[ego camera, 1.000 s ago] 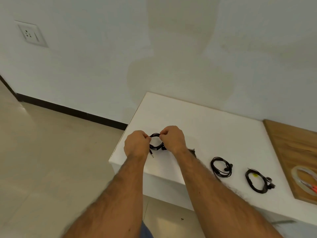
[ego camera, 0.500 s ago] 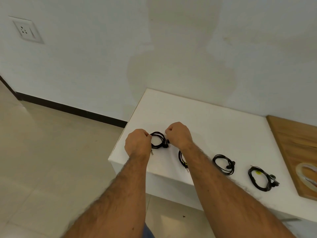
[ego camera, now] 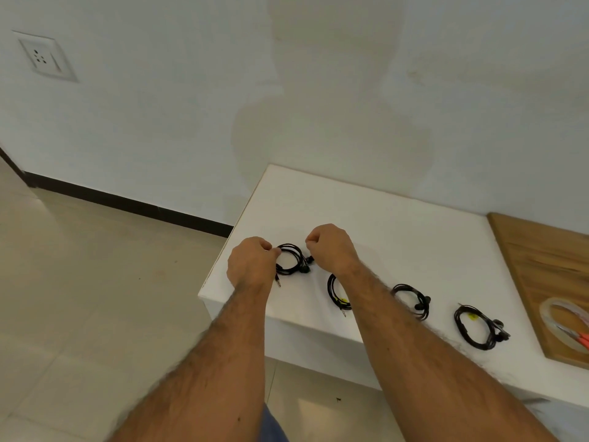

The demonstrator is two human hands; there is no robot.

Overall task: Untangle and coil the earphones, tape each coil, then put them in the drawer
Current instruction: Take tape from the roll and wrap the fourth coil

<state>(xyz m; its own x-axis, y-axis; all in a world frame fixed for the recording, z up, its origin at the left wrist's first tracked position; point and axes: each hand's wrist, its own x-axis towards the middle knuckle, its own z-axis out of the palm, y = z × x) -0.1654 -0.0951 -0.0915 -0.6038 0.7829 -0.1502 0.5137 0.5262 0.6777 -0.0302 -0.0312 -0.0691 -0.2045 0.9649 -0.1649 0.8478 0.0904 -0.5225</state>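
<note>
Nearest along the front edge of the white worktop [ego camera: 366, 218] lie three finished-looking coils: the far-right coil [ego camera: 478, 327] with a yellow fleck on it, the middle coil [ego camera: 411, 299], and a third coil [ego camera: 336, 293] half hidden under the right forearm, also flecked yellow — probably tape tabs, though they are too small to be sure.

Just beyond these, the left hand [ego camera: 251, 266] pinches the left rim of the fourth coil [ego camera: 291, 260], its grip closed on the cable, the plug dangling below the knuckles. The right hand [ego camera: 331, 248] hovers just to the coil's right with fingers curled; whether its grip holds a strand or a bit of tape cannot be told from here.

To do this step well, keep the left pinch firm so the loops stay stacked, and bring tape across them where they cross — snug, not crushing the cable. The earbuds sit on the coil's right side; keep them clear of the wrap.

The tape roll [ego camera: 561, 323] lies well off to the right of both hands, on the wooden board [ego camera: 541, 250].
</note>
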